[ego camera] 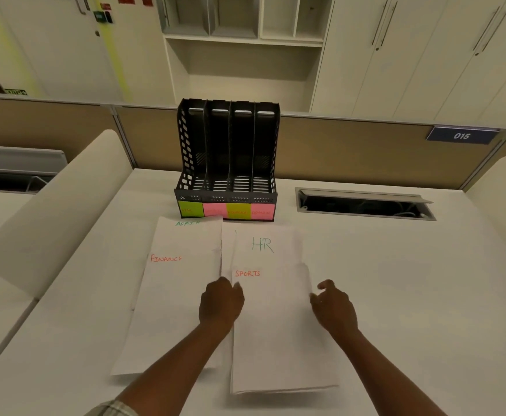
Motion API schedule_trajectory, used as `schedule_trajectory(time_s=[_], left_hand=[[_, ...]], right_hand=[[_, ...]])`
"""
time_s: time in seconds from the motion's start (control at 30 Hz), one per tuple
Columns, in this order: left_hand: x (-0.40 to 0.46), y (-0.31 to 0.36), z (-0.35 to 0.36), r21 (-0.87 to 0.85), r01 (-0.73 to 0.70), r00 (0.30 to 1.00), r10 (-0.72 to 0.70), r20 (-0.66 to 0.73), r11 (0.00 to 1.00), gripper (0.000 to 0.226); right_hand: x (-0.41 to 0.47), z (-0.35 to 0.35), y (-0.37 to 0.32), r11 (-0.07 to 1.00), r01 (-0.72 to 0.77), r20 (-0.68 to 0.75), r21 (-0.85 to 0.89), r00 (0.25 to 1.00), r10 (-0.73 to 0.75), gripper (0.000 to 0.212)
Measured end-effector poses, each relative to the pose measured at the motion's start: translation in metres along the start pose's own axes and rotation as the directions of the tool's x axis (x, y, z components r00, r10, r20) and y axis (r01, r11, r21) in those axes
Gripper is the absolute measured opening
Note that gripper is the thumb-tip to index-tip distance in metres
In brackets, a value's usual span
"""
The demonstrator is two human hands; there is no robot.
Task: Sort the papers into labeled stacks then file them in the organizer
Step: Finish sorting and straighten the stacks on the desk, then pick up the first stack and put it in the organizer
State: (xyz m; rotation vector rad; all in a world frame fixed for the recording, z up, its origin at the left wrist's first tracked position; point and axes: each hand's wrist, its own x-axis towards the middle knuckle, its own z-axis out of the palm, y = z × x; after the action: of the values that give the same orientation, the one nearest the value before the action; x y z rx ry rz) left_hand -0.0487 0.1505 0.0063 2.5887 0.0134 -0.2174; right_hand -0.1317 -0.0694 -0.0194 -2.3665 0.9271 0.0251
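Four white paper stacks lie on the white desk (395, 280). The ADMIN sheet (190, 232) lies at the far left, overlapped by the FINANCE stack (170, 295). The HR sheet (263, 244) lies at the far right, overlapped by the SPORTS stack (275, 331). My left hand (220, 301) rests at the left edge of the SPORTS stack, fingers curled on its edge. My right hand (332, 307) is at the stack's right edge, fingers slightly apart. A black four-slot organizer (227, 163) stands behind the papers, with green and pink sticky labels (226, 210) along its front.
An open cable hatch (365, 204) is cut into the desk to the right of the organizer. Curved white dividers (53, 211) rise at both sides. A tan partition with a plate marked 015 (461, 136) runs behind; cabinets stand beyond.
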Motion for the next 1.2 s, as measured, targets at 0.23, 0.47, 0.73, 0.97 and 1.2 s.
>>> schedule_trajectory(time_s=[0.23,0.47,0.73,0.97,1.2], left_hand=[[0.026,-0.036,-0.034,-0.22,0.165,0.984,-0.145,0.107,0.961,0.036],[0.03,-0.068,-0.056,-0.282,0.148,0.987,-0.125,0.098,0.948,0.027],[0.057,-0.068,-0.054,-0.222,0.08,0.979,-0.035,0.201,0.972,0.025],[0.078,-0.023,-0.015,-0.005,-0.325,0.938,0.323,0.123,0.946,0.026],[0.099,0.017,0.03,0.32,-0.542,0.813,0.389,0.434,0.777,0.075]], right_hand=[[-0.014,0.023,-0.037,0.993,0.113,0.05,0.044,0.992,-0.115,0.012],[-0.025,0.066,-0.082,0.962,0.275,0.184,0.006,0.945,-0.271,0.013],[-0.003,0.073,-0.104,0.953,0.3,0.184,-0.048,0.94,-0.287,0.017],[0.062,0.033,-0.093,0.97,0.19,0.083,-0.153,0.98,-0.179,0.038],[0.133,0.009,-0.073,0.998,-0.064,0.177,0.002,0.982,0.063,0.07]])
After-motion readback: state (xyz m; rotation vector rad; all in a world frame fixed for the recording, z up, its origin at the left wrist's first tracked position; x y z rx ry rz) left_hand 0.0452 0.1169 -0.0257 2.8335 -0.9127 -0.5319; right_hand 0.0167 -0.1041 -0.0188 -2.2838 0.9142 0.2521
